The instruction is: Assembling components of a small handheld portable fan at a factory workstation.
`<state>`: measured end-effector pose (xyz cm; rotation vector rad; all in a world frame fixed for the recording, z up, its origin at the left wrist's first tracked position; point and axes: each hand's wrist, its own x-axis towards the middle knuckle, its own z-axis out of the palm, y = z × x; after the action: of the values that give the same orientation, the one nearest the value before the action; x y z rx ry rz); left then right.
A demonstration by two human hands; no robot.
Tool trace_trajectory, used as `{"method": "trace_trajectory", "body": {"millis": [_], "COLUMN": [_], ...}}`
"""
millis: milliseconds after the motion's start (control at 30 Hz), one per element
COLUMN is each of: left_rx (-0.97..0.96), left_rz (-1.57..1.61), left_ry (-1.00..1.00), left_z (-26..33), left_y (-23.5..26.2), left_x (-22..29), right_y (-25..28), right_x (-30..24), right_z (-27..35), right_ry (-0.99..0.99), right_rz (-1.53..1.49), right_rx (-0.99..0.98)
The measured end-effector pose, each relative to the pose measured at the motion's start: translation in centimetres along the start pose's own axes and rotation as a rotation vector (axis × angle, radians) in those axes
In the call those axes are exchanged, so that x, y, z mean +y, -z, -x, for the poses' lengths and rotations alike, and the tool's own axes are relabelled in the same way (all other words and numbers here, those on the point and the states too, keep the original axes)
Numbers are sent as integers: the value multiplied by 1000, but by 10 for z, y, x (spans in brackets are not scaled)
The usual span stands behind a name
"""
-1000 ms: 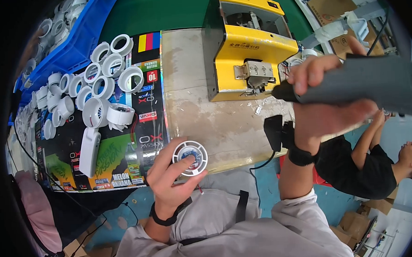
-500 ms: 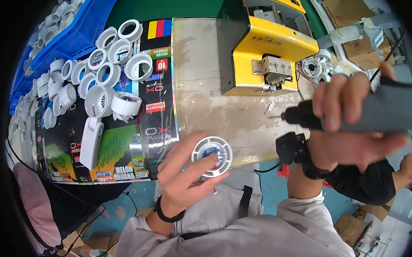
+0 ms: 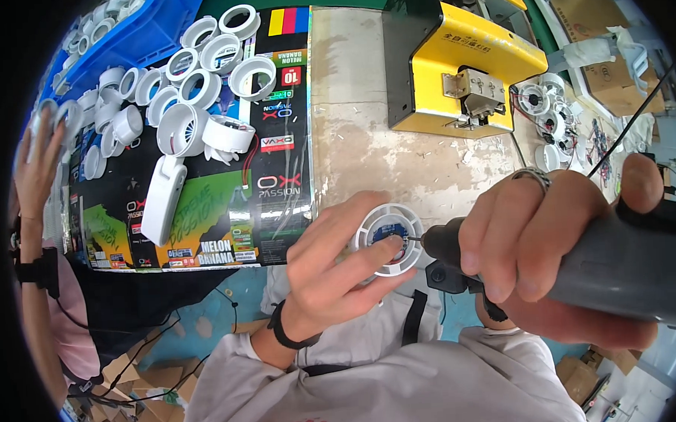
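Note:
My left hand (image 3: 318, 276) is closed around a round white plastic housing (image 3: 366, 226), its open face turned up. Inside the housing shows a blue circuit board (image 3: 388, 230), and a fingertip of the same hand presses near its middle. My right hand (image 3: 535, 225) grips a dark grey electric screwdriver (image 3: 619, 266) that lies almost level. Its thin bit reaches into the housing beside that fingertip; whether it touches a screw I cannot tell. Both hands are just in front of the table's near edge.
White plastic rings (image 3: 200, 89) and a white handle-shaped part (image 3: 164, 203) lie on printed sheeting at left, near a blue bin (image 3: 138, 42). A yellow machine (image 3: 474, 47) stands at the back, with fan parts (image 3: 548, 107) beside it. A co-worker's hand (image 3: 38, 160) is at far left.
The screwdriver has come left and down, so its bit is now at the housing. My left hand has moved slightly right with the housing. A co-worker's arm has appeared at far left.

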<state>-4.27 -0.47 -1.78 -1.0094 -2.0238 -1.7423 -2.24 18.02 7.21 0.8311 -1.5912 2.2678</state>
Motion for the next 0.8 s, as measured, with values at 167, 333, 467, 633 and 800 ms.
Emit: {"method": "trace_trajectory", "body": {"millis": [167,333,467,633,800], "left_rx": [-3,-11,-42,-83,139], "left_rz": [-20,61,97,-4,-558], "left_ry": [24,14,18,106,238], "left_z": [8,9,11,11,-2], "left_y": [-1,-2,-2,9,61], "left_x": [-3,-5,-7,-13,-35], "right_y": [0,2,4,3,24], "right_x": [7,11,18,24,0], "right_z": [8,11,11,5,22], "right_ry": [-41,-74,-86,-49,210], "right_rz": [-23,-31,-44,-83,186], "right_rx": [-23,-34,-52,-106,229]}}
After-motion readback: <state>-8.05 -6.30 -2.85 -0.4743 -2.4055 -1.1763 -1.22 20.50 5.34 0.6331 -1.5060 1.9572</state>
